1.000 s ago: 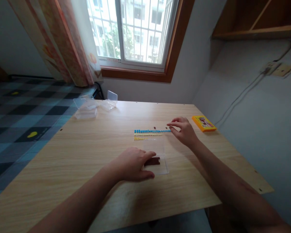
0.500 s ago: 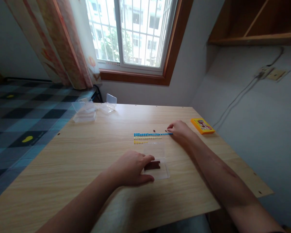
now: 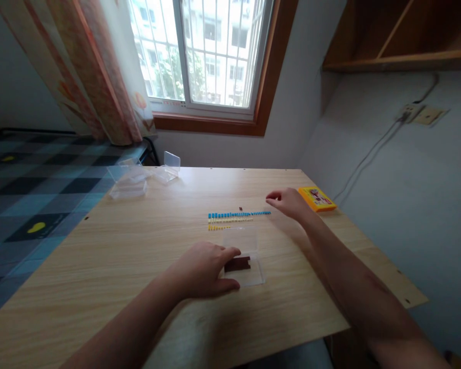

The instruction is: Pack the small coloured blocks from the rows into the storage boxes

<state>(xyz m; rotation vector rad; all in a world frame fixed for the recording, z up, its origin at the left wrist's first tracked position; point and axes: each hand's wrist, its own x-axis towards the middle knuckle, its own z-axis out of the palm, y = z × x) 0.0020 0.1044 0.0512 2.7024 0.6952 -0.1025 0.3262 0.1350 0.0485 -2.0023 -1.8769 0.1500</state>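
My left hand (image 3: pixel 207 269) grips the left side of an open clear plastic case (image 3: pixel 257 277), thumb along its near edge and fingers over its far side. Dark brown pieces (image 3: pixel 238 264) lie packed inside; my fingers partly cover them. Beyond the case, small blue pieces (image 3: pixel 230 214), cream pieces (image 3: pixel 230 220) and yellow pieces (image 3: pixel 218 228) form rows. A little pair of brown pieces (image 3: pixel 241 208) sits behind the blue row. My right hand (image 3: pixel 286 201) is pinched, just above the table past the blue row's right end; a small brown piece seems held, largely hidden by the fingertips.
A yellow-orange box (image 3: pixel 318 199) rests at the table's right side, close to my right forearm. Clear plastic cases (image 3: pixel 128 189) stand at the far left corner, one with its lid up (image 3: pixel 171 161). The wooden table (image 3: pixel 138 246) meets a checked bed on the left.
The brown piece beside my right fingertips is gone from the table. My right hand has lifted slightly away from the blue row. My left hand stays on the case; the view shifts slightly.
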